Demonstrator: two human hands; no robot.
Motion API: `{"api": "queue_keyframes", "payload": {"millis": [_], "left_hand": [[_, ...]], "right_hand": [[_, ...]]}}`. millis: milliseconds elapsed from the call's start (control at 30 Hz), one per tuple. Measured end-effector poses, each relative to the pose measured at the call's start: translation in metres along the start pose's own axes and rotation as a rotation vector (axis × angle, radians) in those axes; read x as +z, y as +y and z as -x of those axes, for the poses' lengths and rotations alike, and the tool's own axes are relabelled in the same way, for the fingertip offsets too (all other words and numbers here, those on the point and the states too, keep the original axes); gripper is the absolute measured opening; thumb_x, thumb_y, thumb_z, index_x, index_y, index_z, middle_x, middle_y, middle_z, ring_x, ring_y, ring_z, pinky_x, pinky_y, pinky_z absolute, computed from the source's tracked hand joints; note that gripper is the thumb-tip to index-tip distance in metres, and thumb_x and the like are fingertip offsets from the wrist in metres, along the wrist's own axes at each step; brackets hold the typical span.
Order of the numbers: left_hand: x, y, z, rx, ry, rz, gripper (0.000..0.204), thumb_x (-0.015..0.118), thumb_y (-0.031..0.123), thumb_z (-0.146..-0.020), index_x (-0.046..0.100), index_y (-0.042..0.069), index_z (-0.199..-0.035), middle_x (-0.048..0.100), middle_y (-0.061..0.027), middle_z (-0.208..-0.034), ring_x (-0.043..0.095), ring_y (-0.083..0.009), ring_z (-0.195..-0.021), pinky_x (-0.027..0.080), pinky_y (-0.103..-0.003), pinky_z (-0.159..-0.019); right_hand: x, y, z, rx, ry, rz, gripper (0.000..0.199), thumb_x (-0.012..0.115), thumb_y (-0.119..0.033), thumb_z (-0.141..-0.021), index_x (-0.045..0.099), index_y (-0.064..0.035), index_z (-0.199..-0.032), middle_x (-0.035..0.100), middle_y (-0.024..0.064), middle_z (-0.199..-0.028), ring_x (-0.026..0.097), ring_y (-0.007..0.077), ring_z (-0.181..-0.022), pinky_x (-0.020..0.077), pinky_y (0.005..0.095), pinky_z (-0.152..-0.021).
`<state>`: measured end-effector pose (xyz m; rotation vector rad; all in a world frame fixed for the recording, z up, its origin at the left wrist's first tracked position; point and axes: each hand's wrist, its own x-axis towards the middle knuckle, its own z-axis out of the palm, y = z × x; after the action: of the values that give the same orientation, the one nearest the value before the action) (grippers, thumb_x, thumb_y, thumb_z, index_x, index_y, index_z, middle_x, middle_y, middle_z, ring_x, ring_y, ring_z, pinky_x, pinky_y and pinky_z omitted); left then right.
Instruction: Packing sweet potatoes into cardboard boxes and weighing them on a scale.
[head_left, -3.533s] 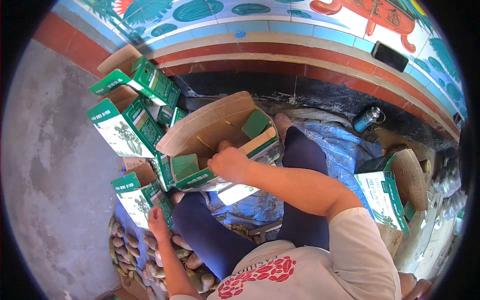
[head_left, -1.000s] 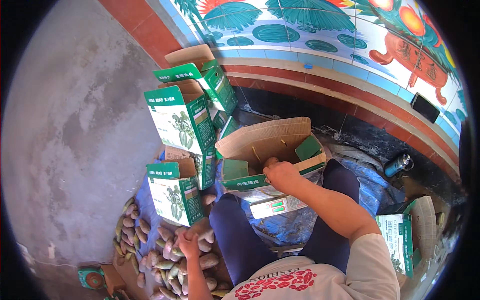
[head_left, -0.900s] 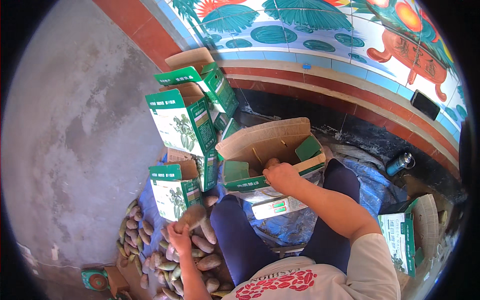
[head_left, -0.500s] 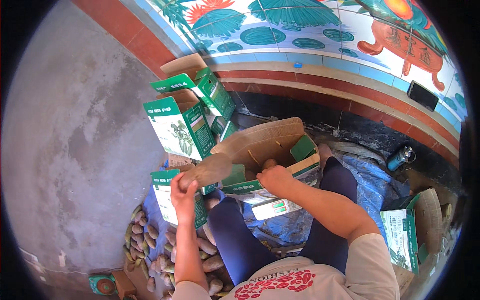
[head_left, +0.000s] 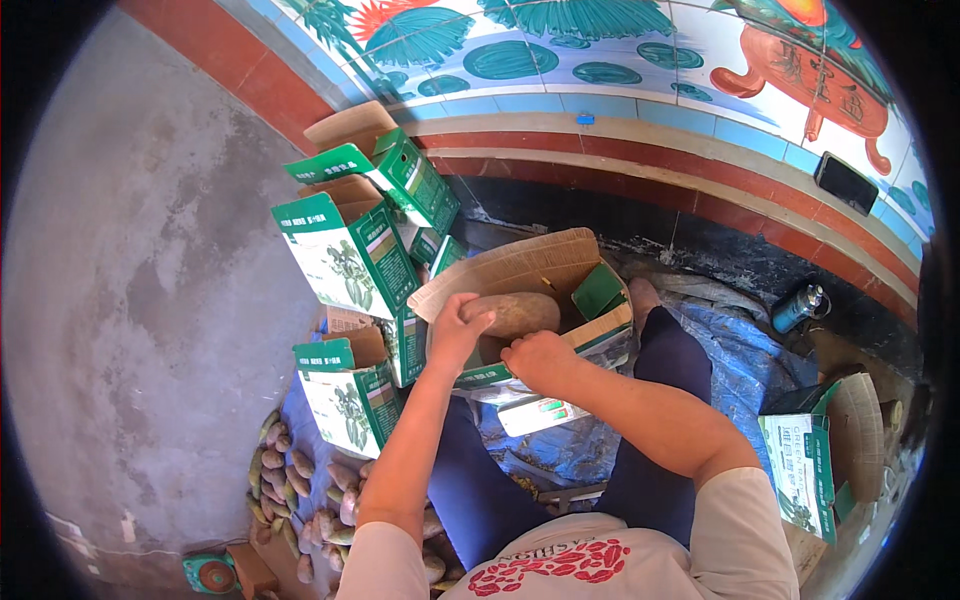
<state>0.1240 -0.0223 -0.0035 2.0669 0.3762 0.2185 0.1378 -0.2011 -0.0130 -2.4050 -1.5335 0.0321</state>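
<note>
A large soil-coated brown radish (head_left: 515,315) lies lengthwise over the opening of a cardboard box (head_left: 510,267) between my knees. My left hand (head_left: 462,330) is closed round its left end. My right hand (head_left: 543,362) sits at the box's near rim, below the radish, with curled fingers; whatever they grip is hidden. The box has green flaps and its tall back flap stands up. Under its near side shows a white scale (head_left: 537,416) with lit displays. The bottom of the box is mostly covered by the radish and my hands.
More green and white boxes (head_left: 345,260) are stacked at the left, with another box (head_left: 800,470) at the right. Several radishes (head_left: 290,480) lie on the floor at left on a blue tarp (head_left: 745,365). A bottle (head_left: 800,308) and a phone (head_left: 846,184) are near the tiled wall.
My left hand has carried the radish rightward from above the left box into the middle box's opening. My right hand has shifted slightly left at the rim.
</note>
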Motion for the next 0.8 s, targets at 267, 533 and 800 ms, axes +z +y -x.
{"api": "queue_keyframes", "payload": {"millis": [267,533,800], "left_hand": [[-0.025,0.000,0.020,0.129,0.037,0.025,0.031,0.063,0.005,-0.080,0.055,0.001,-0.110,0.058,-0.0135,-0.112,0.058,-0.0189,-0.099,0.048,-0.029,-0.082],[-0.105,-0.074,0.109,0.123,0.424,-0.060,0.018,0.057,0.001,-0.082,0.059,-0.002,-0.100,0.061,-0.0133,-0.105,0.060,-0.0201,-0.096,0.049,-0.032,-0.082],[-0.105,-0.276,0.279,-0.443,0.193,-0.733,0.021,0.055,0.020,-0.083,0.063,0.001,-0.088,0.065,-0.0181,-0.087,0.064,-0.0294,-0.081,0.050,-0.039,-0.070]], "right_hand": [[0.009,0.002,-0.008,-0.017,0.100,0.083,0.013,0.055,-0.012,-0.077,0.064,-0.0067,-0.085,0.066,0.0108,-0.083,0.066,0.0253,-0.079,0.0515,0.0356,-0.067],[0.004,0.007,-0.001,0.047,-0.074,0.000,0.012,0.053,-0.010,-0.078,0.061,-0.0059,-0.086,0.065,0.0110,-0.084,0.065,0.0254,-0.081,0.0514,0.0363,-0.068],[0.004,0.004,0.000,0.041,-0.016,-0.029,0.013,0.052,-0.010,-0.079,0.061,-0.0068,-0.087,0.064,0.0101,-0.082,0.064,0.0266,-0.081,0.0513,0.0370,-0.068]]}}
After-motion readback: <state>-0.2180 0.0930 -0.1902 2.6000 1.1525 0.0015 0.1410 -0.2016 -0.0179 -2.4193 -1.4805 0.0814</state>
